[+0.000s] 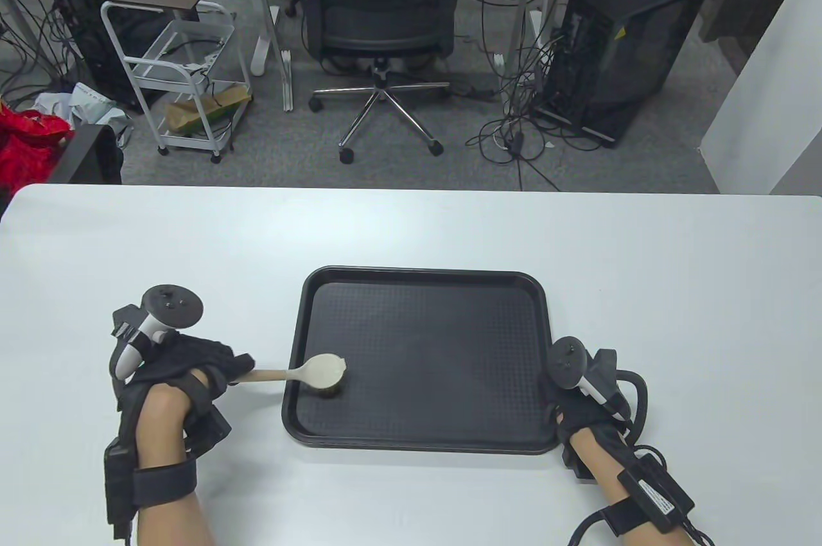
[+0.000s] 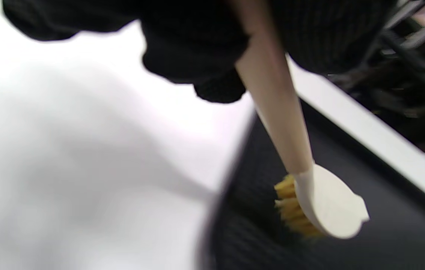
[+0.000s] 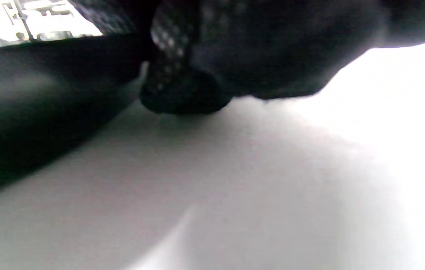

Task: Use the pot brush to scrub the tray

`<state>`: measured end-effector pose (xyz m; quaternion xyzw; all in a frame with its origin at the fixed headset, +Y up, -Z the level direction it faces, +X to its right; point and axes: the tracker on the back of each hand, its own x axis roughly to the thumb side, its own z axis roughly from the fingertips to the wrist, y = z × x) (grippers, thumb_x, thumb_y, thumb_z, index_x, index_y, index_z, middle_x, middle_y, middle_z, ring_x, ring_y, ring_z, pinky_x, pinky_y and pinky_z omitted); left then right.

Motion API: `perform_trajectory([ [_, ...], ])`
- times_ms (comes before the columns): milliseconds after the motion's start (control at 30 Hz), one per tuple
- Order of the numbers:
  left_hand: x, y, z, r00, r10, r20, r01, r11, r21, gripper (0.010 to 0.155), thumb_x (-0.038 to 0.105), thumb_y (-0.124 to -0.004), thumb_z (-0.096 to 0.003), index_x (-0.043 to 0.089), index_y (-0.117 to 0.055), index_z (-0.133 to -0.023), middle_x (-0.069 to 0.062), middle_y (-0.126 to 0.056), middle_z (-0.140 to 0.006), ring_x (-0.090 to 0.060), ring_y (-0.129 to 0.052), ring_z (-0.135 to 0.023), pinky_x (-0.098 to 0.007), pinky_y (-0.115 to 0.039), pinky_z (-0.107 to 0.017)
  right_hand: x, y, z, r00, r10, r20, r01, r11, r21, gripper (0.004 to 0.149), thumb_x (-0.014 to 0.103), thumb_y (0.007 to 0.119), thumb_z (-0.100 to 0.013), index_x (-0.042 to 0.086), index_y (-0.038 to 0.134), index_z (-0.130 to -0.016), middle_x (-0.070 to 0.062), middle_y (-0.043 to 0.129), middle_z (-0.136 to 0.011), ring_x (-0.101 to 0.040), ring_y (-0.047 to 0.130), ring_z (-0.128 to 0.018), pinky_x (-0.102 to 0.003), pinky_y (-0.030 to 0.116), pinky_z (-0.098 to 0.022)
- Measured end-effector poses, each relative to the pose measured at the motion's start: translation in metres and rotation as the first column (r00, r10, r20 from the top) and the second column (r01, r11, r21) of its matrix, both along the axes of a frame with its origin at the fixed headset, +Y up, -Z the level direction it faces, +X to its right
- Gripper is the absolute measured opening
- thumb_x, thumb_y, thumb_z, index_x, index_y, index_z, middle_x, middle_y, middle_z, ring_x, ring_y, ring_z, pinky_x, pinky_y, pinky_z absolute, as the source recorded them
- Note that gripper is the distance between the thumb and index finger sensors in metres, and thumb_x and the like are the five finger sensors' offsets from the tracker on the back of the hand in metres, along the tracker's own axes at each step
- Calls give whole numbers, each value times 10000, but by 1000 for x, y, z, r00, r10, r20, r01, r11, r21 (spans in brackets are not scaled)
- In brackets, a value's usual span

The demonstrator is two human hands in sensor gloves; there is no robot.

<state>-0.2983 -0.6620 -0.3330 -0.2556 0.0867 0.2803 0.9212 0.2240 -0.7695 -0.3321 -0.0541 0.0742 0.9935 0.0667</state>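
Observation:
A black textured tray [image 1: 424, 340] lies on the white table [image 1: 192, 237]. My left hand [image 1: 215, 372] grips the wooden handle of the pot brush [image 1: 324, 371] just left of the tray. The brush's round head sits bristles-down on the tray floor near its left rim. In the left wrist view the yellow bristles of the brush [image 2: 321, 202] touch the tray [image 2: 385, 232]. My right hand [image 1: 568, 408] holds the tray's right rim near the front corner. In the right wrist view its fingers [image 3: 182, 93] lie against the rim of the tray [image 3: 28, 112].
Beyond the table's far edge stand an office chair [image 1: 379, 13], a white trolley [image 1: 186, 77] and computer towers [image 1: 616, 58] on the floor. White table surface surrounds the tray on all sides.

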Motion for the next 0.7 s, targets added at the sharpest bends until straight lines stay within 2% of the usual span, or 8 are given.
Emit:
perform_trajectory([
  [133,58,3,-11,975,135,179,-143,989,34,573,571,-809,-379,136,-906,-739,10,-994,-471,-216,-927,-202,-489,-795,-462,0,0,0,1000,-1,1,1,1000,1,582,373,755,-472,59,624,-944,-35,996,-335,-230,967,-105,-445,835,-186],
  [233,98,0,-14,959,140,247,-158,986,51,576,573,-806,-378,132,-908,-733,16,-999,-460,-211,-929,-190,-486,-804,-449,0,0,0,1000,-2,1,2,1000,-1,581,373,755,-472,59,624,-943,-37,996,-334,-230,967,-105,-445,835,-186],
  [300,123,-5,-15,957,115,267,-135,989,59,575,578,-800,-378,138,-909,-732,21,-999,-459,-204,-931,-187,-481,-809,-446,0,0,0,1000,-5,1,5,1000,-1,581,373,755,-472,59,624,-943,-36,996,-333,-230,967,-104,-444,836,-185],
  [433,161,-17,-11,967,109,232,-130,989,77,579,581,-796,-381,128,-911,-723,21,-1005,-442,-198,-932,-166,-476,-820,-427,0,0,0,1000,-7,2,7,1000,-1,582,373,759,-471,55,627,-941,-38,1001,-328,-227,969,-94,-440,839,-177],
  [567,189,-30,-7,945,168,279,-191,980,59,580,582,-795,-377,131,-911,-722,24,-1004,-441,-196,-933,-166,-475,-821,-425,1,0,-1,1000,-19,2,19,1000,-3,583,372,763,-469,56,629,-939,-39,1004,-324,-227,971,-89,-439,840,-172],
  [700,205,-37,-4,943,148,299,-170,984,50,580,578,-797,-377,125,-914,-720,19,-1006,-440,-201,-933,-166,-479,-820,-423,3,0,-2,999,-36,3,36,999,-11,583,372,766,-469,54,629,-938,-41,1007,-322,-227,973,-87,-437,841,-170],
])
